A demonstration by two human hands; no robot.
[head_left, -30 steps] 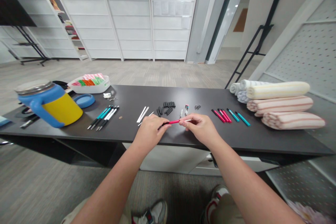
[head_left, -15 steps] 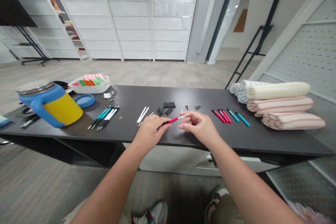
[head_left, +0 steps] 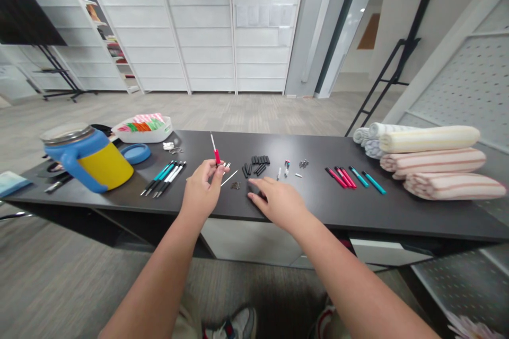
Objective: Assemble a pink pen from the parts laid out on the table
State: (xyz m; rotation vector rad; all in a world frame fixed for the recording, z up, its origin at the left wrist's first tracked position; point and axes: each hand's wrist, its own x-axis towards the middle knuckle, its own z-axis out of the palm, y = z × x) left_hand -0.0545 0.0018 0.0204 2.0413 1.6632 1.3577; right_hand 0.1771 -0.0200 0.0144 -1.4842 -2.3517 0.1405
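My left hand (head_left: 202, 190) is closed on a red pen barrel (head_left: 217, 157), which stands nearly upright with a thin white refill (head_left: 213, 141) rising from its top. My right hand (head_left: 280, 201) hovers low over the table with thumb and fingers apart and nothing visible between them. Just left of its fingertips lies a small pile of springs (head_left: 236, 185). Black pen grips (head_left: 260, 160) are grouped beyond that hand. White refills (head_left: 229, 177) lie partly hidden behind my left hand. Small clear and coloured pen parts (head_left: 287, 168) and tiny metal pieces (head_left: 304, 163) sit farther right.
Assembled pens (head_left: 164, 177) lie to the left, near a blue and yellow mug (head_left: 105, 164), its blue lid (head_left: 135, 153) and a white basket (head_left: 155, 134). Red barrels (head_left: 345, 177) and teal barrels (head_left: 374, 182) lie right, before rolled towels (head_left: 441, 161) on the dark table (head_left: 318, 143).
My left hand has moved left and turned the red barrel from nearly level to upright. My right hand has come away from the refill tip and moved left, down toward the springs.
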